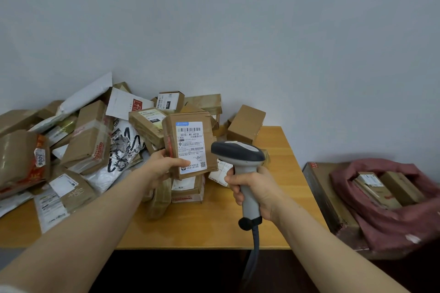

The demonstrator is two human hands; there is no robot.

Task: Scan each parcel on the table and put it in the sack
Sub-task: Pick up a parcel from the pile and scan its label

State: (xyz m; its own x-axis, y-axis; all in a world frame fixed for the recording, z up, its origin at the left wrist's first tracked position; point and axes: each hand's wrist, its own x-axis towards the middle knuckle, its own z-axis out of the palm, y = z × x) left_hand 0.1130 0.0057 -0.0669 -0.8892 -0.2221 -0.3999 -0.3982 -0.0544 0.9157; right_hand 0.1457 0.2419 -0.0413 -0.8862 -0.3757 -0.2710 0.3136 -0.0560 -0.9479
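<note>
My left hand (162, 165) grips a brown cardboard parcel (209, 126) by its lower left corner and holds it upright above the table, its white shipping label facing me. My right hand (254, 188) holds a grey and white barcode scanner (240, 157) by the handle, its dark head just right of the parcel's label and pointing towards it. A dark red sack (390, 226) lies open at the right, below table level, with two or three boxes inside.
A large heap of cardboard boxes and white mailer bags (90, 140) covers the left and back of the wooden table (214, 226). A single brown box (246, 123) sits at the back right. The sack rests on a big flat carton (321, 188). The scanner's cable hangs over the front edge.
</note>
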